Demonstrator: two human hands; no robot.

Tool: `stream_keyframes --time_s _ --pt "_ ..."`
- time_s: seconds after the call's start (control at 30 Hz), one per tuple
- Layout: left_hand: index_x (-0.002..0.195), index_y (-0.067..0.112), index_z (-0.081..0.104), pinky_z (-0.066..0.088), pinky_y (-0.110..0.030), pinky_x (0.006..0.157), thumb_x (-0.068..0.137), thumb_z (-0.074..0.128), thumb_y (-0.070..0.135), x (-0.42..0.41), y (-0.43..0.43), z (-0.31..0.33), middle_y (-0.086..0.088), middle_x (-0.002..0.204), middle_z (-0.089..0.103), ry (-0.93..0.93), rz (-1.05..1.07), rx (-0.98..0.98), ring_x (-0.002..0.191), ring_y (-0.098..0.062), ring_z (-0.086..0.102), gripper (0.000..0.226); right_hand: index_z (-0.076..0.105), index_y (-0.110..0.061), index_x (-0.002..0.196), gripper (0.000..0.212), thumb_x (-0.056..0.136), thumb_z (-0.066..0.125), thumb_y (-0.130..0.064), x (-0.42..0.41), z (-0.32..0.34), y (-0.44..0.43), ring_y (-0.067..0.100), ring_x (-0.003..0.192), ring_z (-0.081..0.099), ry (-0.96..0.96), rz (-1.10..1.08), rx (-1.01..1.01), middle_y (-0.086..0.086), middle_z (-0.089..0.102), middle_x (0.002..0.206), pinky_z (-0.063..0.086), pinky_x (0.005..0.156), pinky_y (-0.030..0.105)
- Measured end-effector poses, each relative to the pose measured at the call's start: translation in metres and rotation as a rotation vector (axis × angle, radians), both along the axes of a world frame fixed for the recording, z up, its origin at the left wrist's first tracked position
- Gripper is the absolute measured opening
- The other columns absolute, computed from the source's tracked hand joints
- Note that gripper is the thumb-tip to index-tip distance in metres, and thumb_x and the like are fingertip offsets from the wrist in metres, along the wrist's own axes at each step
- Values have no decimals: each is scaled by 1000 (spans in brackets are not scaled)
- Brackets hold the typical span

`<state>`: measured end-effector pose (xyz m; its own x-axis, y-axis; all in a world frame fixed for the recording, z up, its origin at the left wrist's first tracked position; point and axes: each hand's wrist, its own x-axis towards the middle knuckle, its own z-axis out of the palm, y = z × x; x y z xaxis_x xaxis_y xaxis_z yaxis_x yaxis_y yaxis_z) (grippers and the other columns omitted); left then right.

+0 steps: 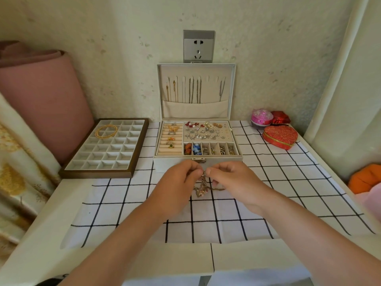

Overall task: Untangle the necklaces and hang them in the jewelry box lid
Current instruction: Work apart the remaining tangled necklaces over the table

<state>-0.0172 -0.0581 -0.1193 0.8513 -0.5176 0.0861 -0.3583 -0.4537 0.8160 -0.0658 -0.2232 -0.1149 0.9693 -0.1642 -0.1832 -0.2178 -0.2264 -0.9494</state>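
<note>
Both hands, left [179,182] and right [233,182], pinch the tangle [203,184] just before the box [198,158] front, above open cloth [206,221]. Fingers hide its knots; chains [192,90] hang in the lid [195,68].

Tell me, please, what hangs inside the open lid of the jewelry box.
Several chains hang inside the lid, gold ones at left, darker ones in the middle and at right. Their lower ends drop behind the fabric pocket, so those are hidden.
</note>
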Motion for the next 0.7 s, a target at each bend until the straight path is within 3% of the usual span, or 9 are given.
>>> stream_keyframes --time_s 0.1,0.23,0.37,0.5,0.6,0.7 --pt "86 26 63 39 -8 55 102 52 19 -1 -1 3 15 64 56 105 8 -97 57 5 48 21 72 -18 81 15 92 65 -25 0 3 -1 5 68 62 35 -2 86 -4 66 67 42 69 22" --pt "81 22 65 39 -6 54 102 52 18 -1 -2 6 26 57 58 151 38 -159 56 9 51 25 72 -24 72 17 88 68 -24 2 4 -2 12 73 61 75 -36 162 1 66 73 40 76 33" --pt "85 24 65 39 -5 60 102 52 19 -3 -3 4 19 66 59 112 72 -168 62 10 52 22 71 -24 70 18 88 69 -23 2 3 -1 11 71 59 59 -54 133 1 63 67 41 76 28" --pt "91 20 61 38 -9 54 104 46 20 -4 -6 0 7 71 52 175 55 -159 56 3 43 19 70 -19 74 16 90 67 -21 1 3 2 2 61 56 28 -47 12 -6 60 64 43 62 15" --pt "92 18 60 37 -10 54 104 45 20 -1 -5 -2 5 72 51 206 52 -165 56 3 42 19 70 -16 73 17 89 65 -22 -1 3 1 1 61 53 51 -12 -112 -8 57 62 42 64 19" --pt "91 20 59 38 -13 55 103 46 21 0 -4 -3 8 71 50 173 25 -172 58 1 41 18 71 -7 86 23 90 62 -28 -2 4 0 7 67 55 97 30 -135 2 63 68 42 68 25"
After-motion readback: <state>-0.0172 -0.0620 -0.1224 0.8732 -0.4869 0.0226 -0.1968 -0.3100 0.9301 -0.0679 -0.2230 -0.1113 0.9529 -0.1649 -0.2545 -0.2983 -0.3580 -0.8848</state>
